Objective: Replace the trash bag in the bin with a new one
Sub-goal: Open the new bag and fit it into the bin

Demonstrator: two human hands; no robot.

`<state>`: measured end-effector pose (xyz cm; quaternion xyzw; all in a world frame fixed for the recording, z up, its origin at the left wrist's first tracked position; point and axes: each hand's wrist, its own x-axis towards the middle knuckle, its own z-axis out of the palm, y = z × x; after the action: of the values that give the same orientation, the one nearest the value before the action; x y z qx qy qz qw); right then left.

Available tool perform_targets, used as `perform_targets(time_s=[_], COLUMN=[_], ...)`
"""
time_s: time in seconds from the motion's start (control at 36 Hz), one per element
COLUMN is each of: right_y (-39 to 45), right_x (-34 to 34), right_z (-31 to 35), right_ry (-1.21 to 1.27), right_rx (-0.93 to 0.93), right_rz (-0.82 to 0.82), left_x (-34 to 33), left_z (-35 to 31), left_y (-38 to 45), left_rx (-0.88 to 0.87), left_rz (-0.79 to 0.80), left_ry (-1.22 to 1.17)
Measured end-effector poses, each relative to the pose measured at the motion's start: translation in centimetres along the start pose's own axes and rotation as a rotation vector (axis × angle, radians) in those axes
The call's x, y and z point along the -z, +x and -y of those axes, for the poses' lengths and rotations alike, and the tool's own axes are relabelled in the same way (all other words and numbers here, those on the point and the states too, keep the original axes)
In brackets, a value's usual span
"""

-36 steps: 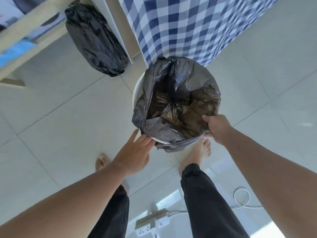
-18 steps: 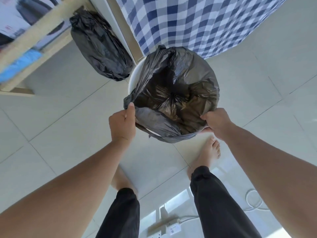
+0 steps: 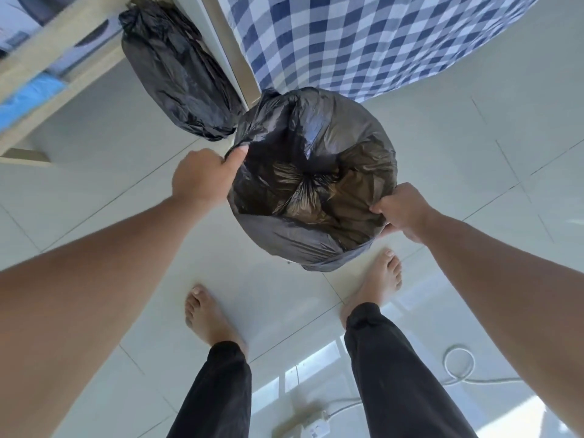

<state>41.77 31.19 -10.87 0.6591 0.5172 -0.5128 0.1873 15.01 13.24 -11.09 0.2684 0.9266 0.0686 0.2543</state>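
A black trash bag (image 3: pixel 316 147) lines the round bin, and its rim is folded down over the bin's edge all the way round, so the bin itself is hidden. Its mouth gapes open and shows the gathered brownish bottom. My left hand (image 3: pixel 202 175) pinches the bag's edge on the left side, thumb on top. At the right side my right hand (image 3: pixel 403 210) grips the bag's edge. A second black bag (image 3: pixel 177 74), full and tied shut, lies on the floor to the upper left of the bin.
A blue-and-white checked cloth (image 3: pixel 363 39) hangs just behind the bin. A wooden shelf frame (image 3: pixel 47 74) stands at the upper left. My bare feet (image 3: pixel 208 314) stand on white tiles in front of the bin. A power strip (image 3: pixel 303 422) and white cable (image 3: pixel 458 365) lie behind my feet.
My left hand reached up from the near rim, took hold of the bag's left edge and pulled it outward over the bin's rim. The white rim is now covered.
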Motion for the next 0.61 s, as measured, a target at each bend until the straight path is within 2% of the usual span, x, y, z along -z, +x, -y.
perform_targets(time_s=[0.08, 0.17, 0.22, 0.31, 0.36, 0.42, 0.47, 0.61], right_y=[0.2, 0.4, 0.3, 0.1, -0.2, -0.5, -0.9, -1.7], right_x=[0.3, 0.5, 0.4, -0.3, -1.0, -1.7, -2.6, -4.7], right_z=[-0.1, -0.1, 0.1, 0.9, 1.4, 1.7, 2.0, 1.9], right_ry=[-0.081, -0.109, -0.143, -0.202, -0.272, -0.303, -0.321, -0.300], right_rx=[0.016, 0.024, 0.041, 0.069, 0.083, 0.106, 0.124, 0.128], right_rz=[0.029, 0.038, 0.048, 0.082, 0.100, 0.108, 0.117, 0.135], left_x=[-0.3, -1.1, -1.5, -1.9, -2.5, -3.1, -3.4, -3.3], left_z=[0.5, 2.0, 3.3, 5.2, 7.0, 8.7, 9.6, 9.9], left_y=[0.2, -0.3, -0.9, -1.2, -1.5, -2.2, -3.1, -3.6], left_rx=[-0.272, -0.330, -0.220, 0.190, 0.400, 0.471, 0.514, 0.694], left_rz=[-0.143, -0.061, 0.035, 0.289, 0.446, 0.554, 0.549, 0.352], left_ry=[0.056, -0.200, -0.436, -0.792, -0.835, -0.788, -0.738, -0.848])
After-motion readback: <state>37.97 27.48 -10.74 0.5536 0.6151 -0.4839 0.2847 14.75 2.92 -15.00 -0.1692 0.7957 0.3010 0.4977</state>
